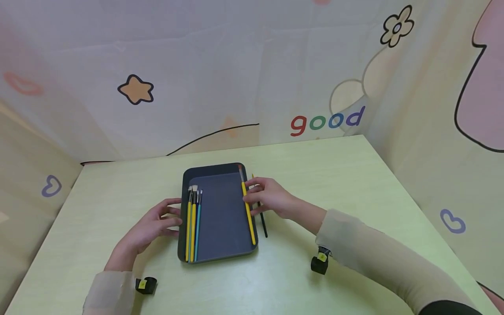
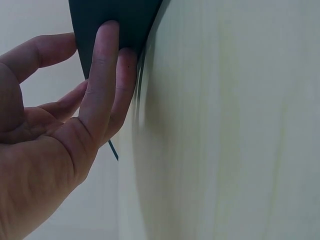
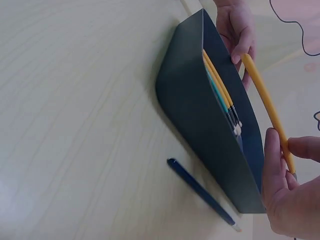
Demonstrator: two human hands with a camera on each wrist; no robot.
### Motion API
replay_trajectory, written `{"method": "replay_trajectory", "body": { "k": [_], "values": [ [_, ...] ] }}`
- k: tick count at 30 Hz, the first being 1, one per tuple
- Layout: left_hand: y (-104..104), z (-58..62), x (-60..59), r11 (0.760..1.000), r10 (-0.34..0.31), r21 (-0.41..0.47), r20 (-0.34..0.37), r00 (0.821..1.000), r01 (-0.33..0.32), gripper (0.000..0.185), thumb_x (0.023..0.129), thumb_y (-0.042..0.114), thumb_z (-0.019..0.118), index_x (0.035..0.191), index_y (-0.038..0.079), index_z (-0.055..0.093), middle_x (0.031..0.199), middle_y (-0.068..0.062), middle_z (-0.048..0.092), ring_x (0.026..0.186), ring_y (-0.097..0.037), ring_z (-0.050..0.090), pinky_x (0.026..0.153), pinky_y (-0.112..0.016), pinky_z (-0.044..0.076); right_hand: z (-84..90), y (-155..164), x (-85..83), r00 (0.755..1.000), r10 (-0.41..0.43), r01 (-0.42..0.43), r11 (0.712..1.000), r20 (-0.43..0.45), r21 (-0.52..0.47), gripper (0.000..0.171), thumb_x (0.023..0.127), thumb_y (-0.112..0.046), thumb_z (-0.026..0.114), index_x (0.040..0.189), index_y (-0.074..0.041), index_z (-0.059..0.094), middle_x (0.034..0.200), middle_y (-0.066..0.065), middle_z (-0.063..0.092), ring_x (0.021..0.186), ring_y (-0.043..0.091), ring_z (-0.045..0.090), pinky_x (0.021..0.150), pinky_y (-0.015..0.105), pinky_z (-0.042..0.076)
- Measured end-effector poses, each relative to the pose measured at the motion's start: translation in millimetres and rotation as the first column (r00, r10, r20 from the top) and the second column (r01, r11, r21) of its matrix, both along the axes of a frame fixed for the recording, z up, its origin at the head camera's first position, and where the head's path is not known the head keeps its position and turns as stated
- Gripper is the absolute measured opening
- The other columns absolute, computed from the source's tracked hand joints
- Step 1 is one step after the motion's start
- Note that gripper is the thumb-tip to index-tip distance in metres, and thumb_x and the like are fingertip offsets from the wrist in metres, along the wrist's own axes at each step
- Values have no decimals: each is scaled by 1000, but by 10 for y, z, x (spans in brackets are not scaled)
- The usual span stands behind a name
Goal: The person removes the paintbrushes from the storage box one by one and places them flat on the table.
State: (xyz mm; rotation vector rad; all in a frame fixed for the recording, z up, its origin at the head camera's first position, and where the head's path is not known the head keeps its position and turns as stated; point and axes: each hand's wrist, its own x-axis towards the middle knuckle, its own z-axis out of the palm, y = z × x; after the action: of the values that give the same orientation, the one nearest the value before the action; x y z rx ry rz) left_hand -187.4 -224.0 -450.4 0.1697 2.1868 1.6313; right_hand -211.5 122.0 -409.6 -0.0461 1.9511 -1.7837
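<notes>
A person's right hand [image 1: 271, 197] pinches a yellow brush [image 1: 249, 218] over the right edge of a dark tray [image 1: 220, 218] holding other brushes [image 1: 193, 227], the left hand [image 1: 155, 221] touches the tray's left side, fingers spread, and a dark brush [image 1: 263, 223] lies alongside.

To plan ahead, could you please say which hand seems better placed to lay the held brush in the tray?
Probably the right hand: it pinches the yellow brush at the tray's right edge; the left hand touches the opposite side.
</notes>
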Motion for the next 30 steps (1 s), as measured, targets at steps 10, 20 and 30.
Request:
{"method": "replay_trajectory", "body": {
  "k": [10,20,30],
  "values": [
    [-4,-23,8,1000,2,-3,10,1000,-2,65,99,5,61,157,3,31,135,-29,46,108,-34,60,83,-44,61,-127,236,6,1000,-18,18,999,2,37,47,96,-1,68,139,3,49,115,20,62,91,25,64,74,41,63],
    [-1,-1,-8,1000,1,-5,8,1000,-1,65,99,6,61,157,3,32,136,-29,46,108,-34,60,84,-43,61,-236,409,-7,998,-61,63,993,-23,99,42,95,4,65,134,4,50,111,20,61,87,24,65,70,39,63],
    [4,7,3,1000,-9,7,7,1000,9,68,99,8,63,158,2,29,138,-30,45,109,-33,60,85,-44,61,-350,562,-114,995,-81,94,973,-66,210,40,95,3,66,132,2,51,108,19,60,86,26,64,71,38,63]
  ]
}}
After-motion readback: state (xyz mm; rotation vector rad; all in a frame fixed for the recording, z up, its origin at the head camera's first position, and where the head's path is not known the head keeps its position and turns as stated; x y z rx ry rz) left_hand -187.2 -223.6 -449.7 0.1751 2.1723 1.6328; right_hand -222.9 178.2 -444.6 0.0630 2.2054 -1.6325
